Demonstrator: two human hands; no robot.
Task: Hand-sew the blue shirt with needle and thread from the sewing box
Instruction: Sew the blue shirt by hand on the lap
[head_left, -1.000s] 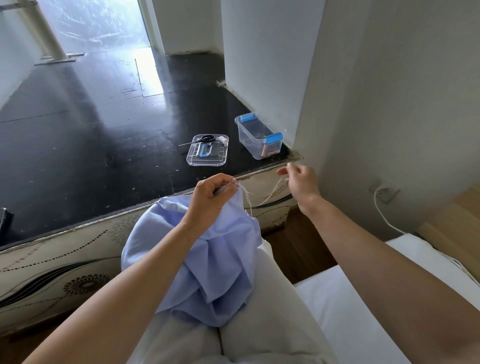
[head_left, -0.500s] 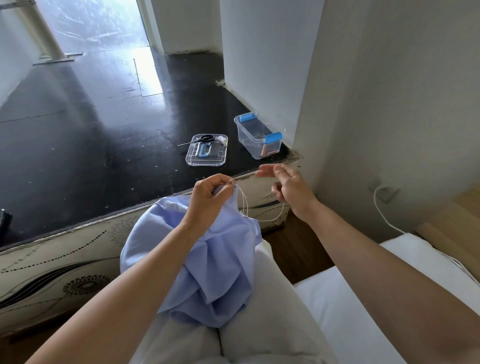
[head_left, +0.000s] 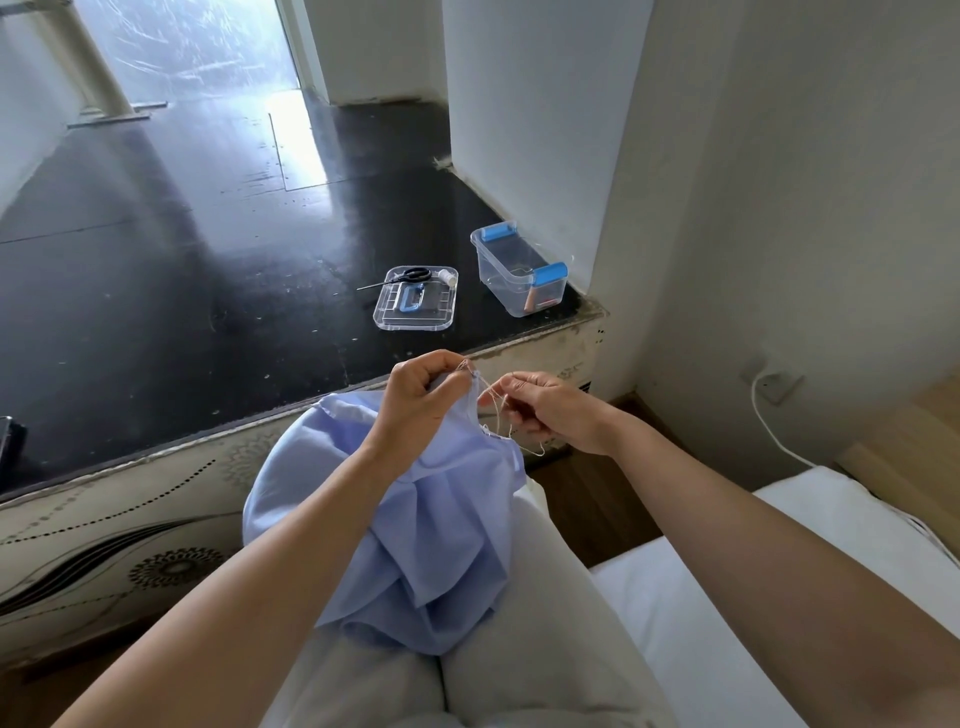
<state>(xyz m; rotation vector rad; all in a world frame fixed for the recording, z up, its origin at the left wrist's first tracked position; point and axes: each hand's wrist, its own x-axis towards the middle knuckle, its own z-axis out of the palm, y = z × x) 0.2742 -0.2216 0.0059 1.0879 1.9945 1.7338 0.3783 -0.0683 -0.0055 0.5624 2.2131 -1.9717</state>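
Since the earlier frames, the right hand (head_left: 550, 410) has been brought in from its outstretched position and is now held just beside the left hand (head_left: 415, 400). A raised fold of the blue shirt (head_left: 441, 545) is gripped between the left thumb and curled fingers, and the rest is draped over the lap. Pale thread (head_left: 498, 415) is pinched in the right fingertips and hangs in loose loops by the fold. The needle cannot be made out. The sewing box (head_left: 519, 275) is seen open on the dark ledge (head_left: 208, 260), its lid (head_left: 415, 306) set beside it, with scissors (head_left: 410, 275) laid on it.
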